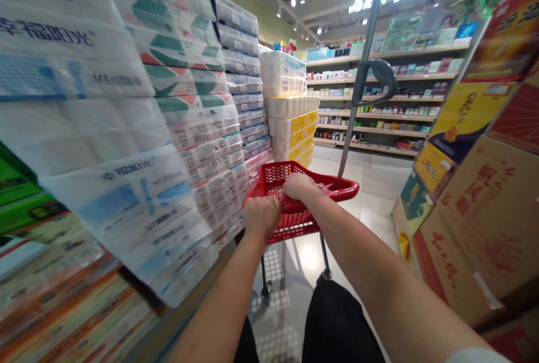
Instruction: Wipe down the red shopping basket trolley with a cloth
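Note:
A red plastic shopping cart (295, 228) stands right in front of me, its basket wall perforated and its thin legs on casters. My left hand (261, 217) is closed around the left part of the cart's handle. Further right, my right hand (300, 188) has its fingers wrapped over the same red handle. Both forearms reach forward from the bottom of the view. Most of the basket's inside is hidden behind my hands and the handle.
Packs of toilet paper (126, 183) and tissue packs (189, 99) are stacked high close on the left. Cardboard boxes (484, 211) line the right side. A grey pole (370, 21) with a looped grip (374, 83) rises beyond the cart. Stocked shelves (379, 119) cross the back.

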Motion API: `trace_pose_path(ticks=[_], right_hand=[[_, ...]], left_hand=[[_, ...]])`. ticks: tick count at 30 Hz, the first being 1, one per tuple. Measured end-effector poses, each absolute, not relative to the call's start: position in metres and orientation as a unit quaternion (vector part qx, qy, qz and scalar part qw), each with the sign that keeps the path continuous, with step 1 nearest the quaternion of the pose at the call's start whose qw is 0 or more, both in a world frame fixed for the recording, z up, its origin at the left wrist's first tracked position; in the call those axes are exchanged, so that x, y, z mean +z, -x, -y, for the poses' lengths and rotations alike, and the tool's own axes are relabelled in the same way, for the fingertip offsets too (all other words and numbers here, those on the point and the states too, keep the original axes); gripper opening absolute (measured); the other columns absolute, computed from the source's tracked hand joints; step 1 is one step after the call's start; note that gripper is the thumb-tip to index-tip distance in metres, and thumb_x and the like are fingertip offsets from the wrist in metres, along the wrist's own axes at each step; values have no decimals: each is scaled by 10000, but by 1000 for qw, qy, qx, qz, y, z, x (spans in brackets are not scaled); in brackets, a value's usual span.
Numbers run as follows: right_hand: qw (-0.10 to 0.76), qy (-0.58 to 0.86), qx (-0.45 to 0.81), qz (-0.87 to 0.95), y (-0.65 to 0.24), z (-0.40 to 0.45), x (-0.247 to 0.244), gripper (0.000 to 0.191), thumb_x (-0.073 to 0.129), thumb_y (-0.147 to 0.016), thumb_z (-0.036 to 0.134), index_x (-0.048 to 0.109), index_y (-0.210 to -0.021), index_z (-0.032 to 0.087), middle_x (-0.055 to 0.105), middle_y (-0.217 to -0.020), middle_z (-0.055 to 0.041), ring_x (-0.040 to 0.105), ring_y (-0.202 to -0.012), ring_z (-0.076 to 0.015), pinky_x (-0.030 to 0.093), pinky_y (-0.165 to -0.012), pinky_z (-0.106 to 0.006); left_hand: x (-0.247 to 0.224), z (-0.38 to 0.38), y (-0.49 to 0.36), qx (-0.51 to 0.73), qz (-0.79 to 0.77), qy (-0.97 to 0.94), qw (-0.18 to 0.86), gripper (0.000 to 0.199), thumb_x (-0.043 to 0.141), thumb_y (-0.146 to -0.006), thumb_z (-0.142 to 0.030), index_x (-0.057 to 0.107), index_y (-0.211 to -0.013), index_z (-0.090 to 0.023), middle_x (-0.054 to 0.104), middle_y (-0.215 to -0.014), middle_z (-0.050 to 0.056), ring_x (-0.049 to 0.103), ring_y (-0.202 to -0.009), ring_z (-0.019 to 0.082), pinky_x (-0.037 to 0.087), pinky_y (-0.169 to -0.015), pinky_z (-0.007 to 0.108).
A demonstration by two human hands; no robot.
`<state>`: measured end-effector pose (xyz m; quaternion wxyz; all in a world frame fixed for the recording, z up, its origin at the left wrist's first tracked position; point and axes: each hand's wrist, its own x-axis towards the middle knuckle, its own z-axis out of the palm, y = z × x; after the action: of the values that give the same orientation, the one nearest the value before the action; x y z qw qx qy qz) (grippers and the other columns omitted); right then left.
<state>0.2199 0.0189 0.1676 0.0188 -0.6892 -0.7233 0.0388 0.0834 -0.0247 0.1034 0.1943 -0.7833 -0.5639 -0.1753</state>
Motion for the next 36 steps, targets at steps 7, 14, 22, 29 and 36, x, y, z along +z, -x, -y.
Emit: trace_pose_path(ticks=[7,14,22,29,36], right_hand=[[160,538,-95,822,-224,22,136,324,391,-944,223,702,-943,134,692,-1022,-132,622,-988,-223,461,-909,-339],[158,597,-99,780,-224,25,131,298,409,-946,248,692,-925,158,689,-1016,-120,624,-966,-222,476,-835,-316],[186,647,-72,735,-223,22,135,335,376,-960,276,693,-973,169,694,-1029,-122,640,-978,-228,481,-846,-331],[394,563,140,713,-239,45,137,545,281,-989,330,210,-1513,197,631,-1241,-76,604,-1104,-170,468,-931,-298],[329,662,61,671,-288,27,141,398,357,-944,280,588,-1265,238,659,-1213,-53,610,-1091,-194,450,-926,-296]], left_hand=[[97,25,-86,-198,562,781,187,562,197,-970,-299,711,-829,-119,708,-793,164,660,-784,280,403,-746,415],[95,31,-93,-204,546,788,201,539,191,-977,-285,682,-821,-129,700,-792,156,651,-775,289,386,-724,415],[97,33,-100,-209,551,790,170,470,214,-977,-263,662,-908,-134,692,-867,145,644,-833,276,418,-778,419],[110,42,-95,-310,505,797,113,482,250,-997,-417,366,-1433,-248,463,-1444,71,457,-1285,192,411,-977,304],[118,50,-94,-272,460,843,65,400,358,-974,-413,522,-1332,-346,465,-1447,10,470,-1266,201,405,-1026,351]])
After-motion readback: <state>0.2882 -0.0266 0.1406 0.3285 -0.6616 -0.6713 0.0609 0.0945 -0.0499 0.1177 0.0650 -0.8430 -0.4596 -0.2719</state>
